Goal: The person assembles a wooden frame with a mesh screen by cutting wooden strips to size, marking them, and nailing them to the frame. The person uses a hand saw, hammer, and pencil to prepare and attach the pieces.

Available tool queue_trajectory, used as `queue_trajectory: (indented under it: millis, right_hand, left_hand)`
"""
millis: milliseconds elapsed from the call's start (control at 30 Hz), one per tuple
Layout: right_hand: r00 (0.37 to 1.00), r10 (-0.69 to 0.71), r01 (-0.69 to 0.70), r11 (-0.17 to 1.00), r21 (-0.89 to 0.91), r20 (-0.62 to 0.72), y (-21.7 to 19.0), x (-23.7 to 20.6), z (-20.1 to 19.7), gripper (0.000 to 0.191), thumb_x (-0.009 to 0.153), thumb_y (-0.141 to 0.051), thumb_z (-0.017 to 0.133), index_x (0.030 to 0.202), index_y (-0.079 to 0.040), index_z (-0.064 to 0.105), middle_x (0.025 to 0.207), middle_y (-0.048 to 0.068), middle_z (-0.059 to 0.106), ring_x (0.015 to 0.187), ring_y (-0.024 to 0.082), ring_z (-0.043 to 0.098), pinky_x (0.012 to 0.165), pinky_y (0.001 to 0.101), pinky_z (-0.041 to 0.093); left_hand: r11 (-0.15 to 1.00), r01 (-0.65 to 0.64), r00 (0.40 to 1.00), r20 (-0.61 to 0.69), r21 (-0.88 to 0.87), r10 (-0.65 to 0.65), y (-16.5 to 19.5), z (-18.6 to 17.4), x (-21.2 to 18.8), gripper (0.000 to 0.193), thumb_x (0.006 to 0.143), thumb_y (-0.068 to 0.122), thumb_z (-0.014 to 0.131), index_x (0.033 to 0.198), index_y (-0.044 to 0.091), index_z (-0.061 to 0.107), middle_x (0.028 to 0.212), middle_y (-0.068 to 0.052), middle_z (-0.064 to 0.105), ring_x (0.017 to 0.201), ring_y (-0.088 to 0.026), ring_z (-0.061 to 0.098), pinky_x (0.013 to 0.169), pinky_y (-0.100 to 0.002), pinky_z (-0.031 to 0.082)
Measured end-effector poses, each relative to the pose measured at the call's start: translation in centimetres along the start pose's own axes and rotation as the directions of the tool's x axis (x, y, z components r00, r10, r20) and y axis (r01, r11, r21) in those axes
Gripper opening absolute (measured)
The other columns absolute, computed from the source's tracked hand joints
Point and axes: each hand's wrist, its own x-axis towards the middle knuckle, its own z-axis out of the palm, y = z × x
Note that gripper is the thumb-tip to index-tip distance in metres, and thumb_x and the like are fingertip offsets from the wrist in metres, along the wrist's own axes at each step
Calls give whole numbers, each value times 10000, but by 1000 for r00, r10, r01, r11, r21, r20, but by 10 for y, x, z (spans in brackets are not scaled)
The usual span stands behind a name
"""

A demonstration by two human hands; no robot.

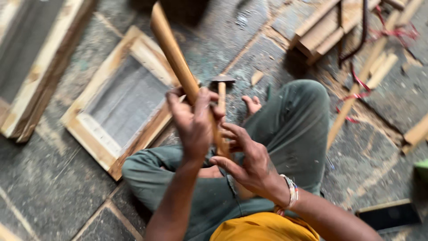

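Note:
I sit cross-legged on a stone floor in grey-green trousers. My left hand (192, 121) is closed around a long, light wooden strip (174, 56) that rises up and to the left. My right hand (249, 158) holds the same strip lower down, fingers spread along its bottom end near my lap. A hammer (222, 87) with a wooden handle lies on the floor just beyond my hands. My bare toes (252, 105) show beside it.
A small wooden frame (96, 136) lies flat on the floor at the left, a larger frame (44, 67) beyond it. Stacked wood pieces (323, 31), loose strips with red string (361, 82), wood chips and a dark phone (388, 216) lie at the right.

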Motion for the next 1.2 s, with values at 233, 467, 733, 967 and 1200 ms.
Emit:
queue_trajectory:
  millis: [233,467,733,967,1200]
  right_hand:
    - [987,-129,84,916,-392,-91,36,-28,-42,449,863,-62,740,1301,-57,643,992,156,755,821,208,755,691,311,594]
    - [948,313,-319,935,-152,-64,99,-97,-117,502,836,-7,718,1328,-85,660,932,45,761,760,76,690,683,238,562]
    - [976,146,-208,842,-497,-160,96,-115,-106,529,780,-46,803,1298,-100,711,1037,66,727,896,123,692,773,268,557]
    - [993,60,-112,736,-668,-100,79,-102,-80,528,769,-74,821,1283,-128,713,1098,74,725,892,141,721,723,267,585]
    - [993,60,-114,701,-704,-101,71,-93,-66,526,775,-68,829,1285,-135,716,1092,72,728,881,150,729,729,276,572]
  left_hand:
    - [983,75,997,-7,-170,-77,-62,11,-29,234,1079,121,570,1177,-5,398,967,-165,636,779,-201,681,688,-359,624]
    - [868,373,882,415,-328,-222,-118,-33,-38,449,1055,199,612,1456,14,532,1285,-159,697,1209,-264,688,1000,-418,618]
    - [844,384,873,445,-374,-200,-154,-44,-42,406,1043,155,661,1395,-28,576,1296,-186,691,1211,-297,692,997,-471,625]
    - [872,180,928,374,-455,4,-149,-58,-40,746,1048,89,640,1646,224,214,1337,-226,659,1181,-302,700,984,-464,630]
    - [858,155,940,341,-489,24,-150,-67,-37,805,1040,12,627,1680,238,194,1575,-214,495,1241,-331,680,1002,-476,642]
